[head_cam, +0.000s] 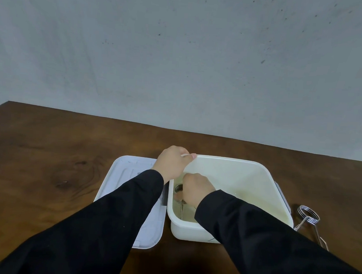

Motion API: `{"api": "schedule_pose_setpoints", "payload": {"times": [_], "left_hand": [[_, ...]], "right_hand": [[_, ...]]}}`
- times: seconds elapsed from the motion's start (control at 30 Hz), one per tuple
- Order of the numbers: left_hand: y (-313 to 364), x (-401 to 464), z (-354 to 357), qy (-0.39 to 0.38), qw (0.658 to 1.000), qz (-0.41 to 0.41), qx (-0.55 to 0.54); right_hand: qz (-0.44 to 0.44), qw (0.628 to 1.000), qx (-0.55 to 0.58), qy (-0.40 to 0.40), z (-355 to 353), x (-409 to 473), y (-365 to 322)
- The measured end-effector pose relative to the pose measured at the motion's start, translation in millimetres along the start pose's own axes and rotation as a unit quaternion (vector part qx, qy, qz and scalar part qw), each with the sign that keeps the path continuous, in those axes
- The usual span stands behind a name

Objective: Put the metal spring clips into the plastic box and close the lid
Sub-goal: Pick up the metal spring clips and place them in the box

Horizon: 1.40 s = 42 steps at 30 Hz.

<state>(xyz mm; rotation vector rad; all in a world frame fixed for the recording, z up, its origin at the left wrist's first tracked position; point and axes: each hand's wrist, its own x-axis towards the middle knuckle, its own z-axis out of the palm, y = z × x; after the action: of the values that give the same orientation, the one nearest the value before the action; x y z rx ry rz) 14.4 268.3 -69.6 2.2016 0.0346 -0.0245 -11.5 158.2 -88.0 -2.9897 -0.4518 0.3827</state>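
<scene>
Viewpoint: we look from one wide-angle camera on the person's head, forward and down.
Facing: toward 12 o'clock we meet the grey wall (pixel 180 53); the brown surface (pixel 48 161) fills the lower half.
Nearness: close; both sleeves enter from 6 o'clock and the hands (pixel 172 163) sit near centre.
Shared views: we have no second camera.
Tilt: the surface's far edge slopes down toward 3 o'clock.

Lid (pixel 130 197) flanks box (pixel 236 177); table (pixel 48 161) beyond bare.
</scene>
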Motion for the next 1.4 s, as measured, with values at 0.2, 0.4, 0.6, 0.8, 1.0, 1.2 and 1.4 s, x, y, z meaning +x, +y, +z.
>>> {"api": "schedule_pose_setpoints", "payload": {"times": [0.2,0.4,0.6,0.8,1.0,1.2,1.4], "left_hand": [[1.4,-0.8,-1.8,-0.001,1.0,0.001,0.004],[-0.9,0.6,-4.6,0.009,1.0,-0.005,0.014],[4.6,-4.2,-3.6,0.009,0.999,0.0,0.034],[3.0,-1.2,-4.4,0.01,0.999,0.001,0.033],[1.7,1.2,-0.9,0.017,0.999,0.009,0.041],[1.8,0.8,-0.7,0.016,0.999,0.005,0.041],[2.5,1.1,-1.7,0.011,0.999,0.004,0.037]], "right_hand": [[0.013,0.999,0.045,-0.011,-11.5,-1.3,9.4],[0.005,0.992,0.128,-0.009,-38.1,-10.4,25.8],[0.017,0.983,0.185,-0.007,-49.0,-25.7,56.6],[0.054,0.958,0.231,0.161,-69.2,-43.9,111.0],[0.222,0.905,0.196,0.306,-69.9,-66.8,229.6],[0.379,0.914,0.132,0.065,-17.4,-89.5,301.5],[0.422,0.9,0.107,0.027,3.6,-92.6,309.0]]}}
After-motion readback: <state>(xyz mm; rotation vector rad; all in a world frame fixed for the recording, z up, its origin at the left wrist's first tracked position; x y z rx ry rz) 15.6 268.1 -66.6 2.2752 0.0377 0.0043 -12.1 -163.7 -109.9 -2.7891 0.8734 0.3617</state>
